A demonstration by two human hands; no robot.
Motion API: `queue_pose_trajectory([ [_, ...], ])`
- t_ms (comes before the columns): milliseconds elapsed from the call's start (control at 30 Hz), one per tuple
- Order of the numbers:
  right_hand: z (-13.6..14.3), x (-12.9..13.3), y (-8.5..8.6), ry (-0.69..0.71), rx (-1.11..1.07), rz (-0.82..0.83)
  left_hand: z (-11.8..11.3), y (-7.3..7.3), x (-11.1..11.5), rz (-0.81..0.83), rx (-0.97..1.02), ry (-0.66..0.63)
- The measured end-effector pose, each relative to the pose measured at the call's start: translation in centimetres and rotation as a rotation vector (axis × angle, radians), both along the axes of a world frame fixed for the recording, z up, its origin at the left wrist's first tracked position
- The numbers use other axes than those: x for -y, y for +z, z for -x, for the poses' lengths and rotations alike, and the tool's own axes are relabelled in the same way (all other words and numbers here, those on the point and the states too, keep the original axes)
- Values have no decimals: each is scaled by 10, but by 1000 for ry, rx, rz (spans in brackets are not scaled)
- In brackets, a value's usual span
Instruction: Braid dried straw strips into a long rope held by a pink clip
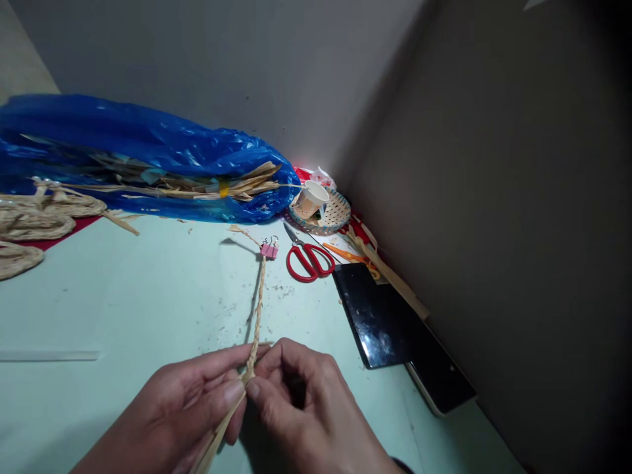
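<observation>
A thin straw-coloured braid (pixel 259 303) runs from a pink binder clip (pixel 269 250) toward me. Its far tail sticks out beyond the clip. My left hand (pixel 197 401) pinches the near end of the braid between thumb and fingers, and loose flat strands (pixel 213 442) hang down from that grip. My right hand (pixel 306 401) is closed at the same spot, thumb and forefinger pressed on the strands just right of the left thumb. The left fingertips lie partly behind the braid.
Red-handled scissors (pixel 310 261) lie beyond the hands, near a woven basket (pixel 336 212) and a paper cup (pixel 312 197). Two dark devices, including a black tablet (pixel 371 316), lie at right by the wall. A blue plastic bag (pixel 197 145) of dried strips stands behind; coiled braids (pixel 34 220) lie left.
</observation>
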State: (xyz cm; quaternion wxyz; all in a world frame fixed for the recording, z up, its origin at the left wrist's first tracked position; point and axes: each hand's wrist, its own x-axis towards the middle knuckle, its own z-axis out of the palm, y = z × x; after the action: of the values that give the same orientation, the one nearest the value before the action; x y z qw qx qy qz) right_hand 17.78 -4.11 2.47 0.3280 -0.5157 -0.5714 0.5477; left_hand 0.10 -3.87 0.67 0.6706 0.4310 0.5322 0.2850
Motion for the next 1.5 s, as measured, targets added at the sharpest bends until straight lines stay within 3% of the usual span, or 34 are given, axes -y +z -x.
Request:
queue_pose_trajectory([
  [133,6,2,-5,-34,61,-18,-3,3,0,13,68,63],
  [267,8,6,-7,-65,128,-73,-7,10,-3,-6,-35,35],
  [400,-5,2,6,40,179,-84,-8,15,-5,-30,-137,39],
  [533,-19,-14,18,1,188,-163,-5,14,-8,19,-130,44],
  [700,-16,-30,11,154,-91,2,-6,17,-15,174,-24,46],
  [833,-10,-31,10,112,-70,52,-7,20,-17,234,45,50],
  [900,-10,-28,10,82,104,-69,-6,17,-18,231,65,13],
  [1067,-10,-19,3,48,561,-842,2,-1,-19,143,95,-59],
  [1133,-12,-19,1,66,697,-1018,4,-9,-21,141,141,-49],
  [1300,-13,-21,3,23,712,-1027,9,-18,-25,177,250,-82],
  [1500,-16,-21,9,38,605,-837,5,-5,-28,173,224,-89],
])
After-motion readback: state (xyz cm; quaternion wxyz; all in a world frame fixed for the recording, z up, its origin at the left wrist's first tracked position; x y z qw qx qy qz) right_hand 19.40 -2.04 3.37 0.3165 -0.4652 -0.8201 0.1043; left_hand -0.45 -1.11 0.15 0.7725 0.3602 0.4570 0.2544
